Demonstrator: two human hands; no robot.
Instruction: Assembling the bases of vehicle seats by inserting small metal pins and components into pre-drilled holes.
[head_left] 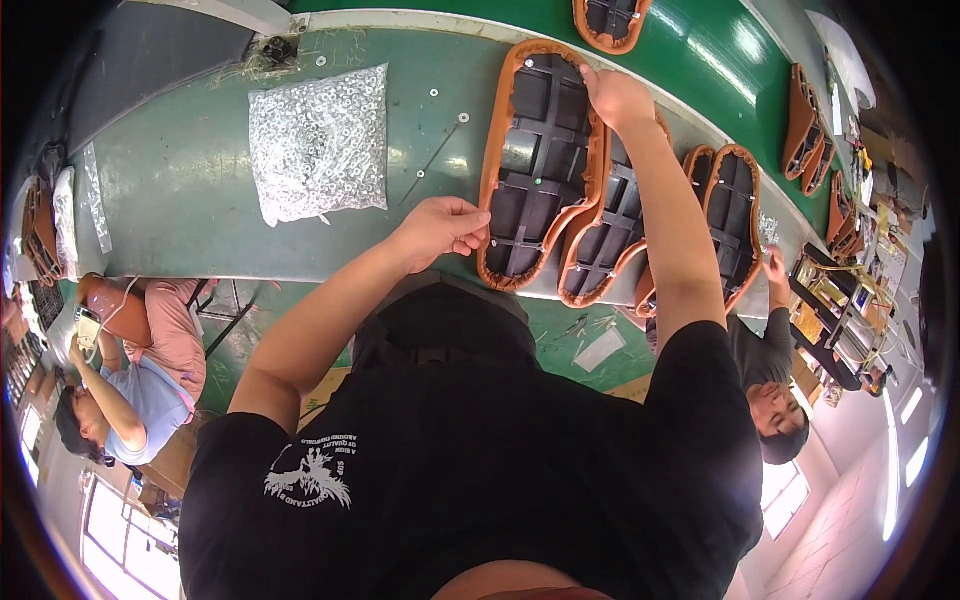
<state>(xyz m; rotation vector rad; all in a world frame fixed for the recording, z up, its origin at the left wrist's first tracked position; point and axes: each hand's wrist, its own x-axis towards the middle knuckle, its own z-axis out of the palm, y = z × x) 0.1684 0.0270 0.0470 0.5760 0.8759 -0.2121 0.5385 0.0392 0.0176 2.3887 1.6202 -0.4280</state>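
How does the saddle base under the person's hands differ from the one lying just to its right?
The held saddle base lies on top, fully visible, with the left hand at its lower edge and the right hand at its upper end. The neighbouring saddle base is partly covered by it and untouched. Both lie underside up: black ribbed shells, tan rims.

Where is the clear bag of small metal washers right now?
In the head view, the bag of washers lies on the green table, left of the left hand and the upturned brown-rimmed seat both hands touch.

Bright overhead light, glare on green belt [720, 60], edges bent, dark
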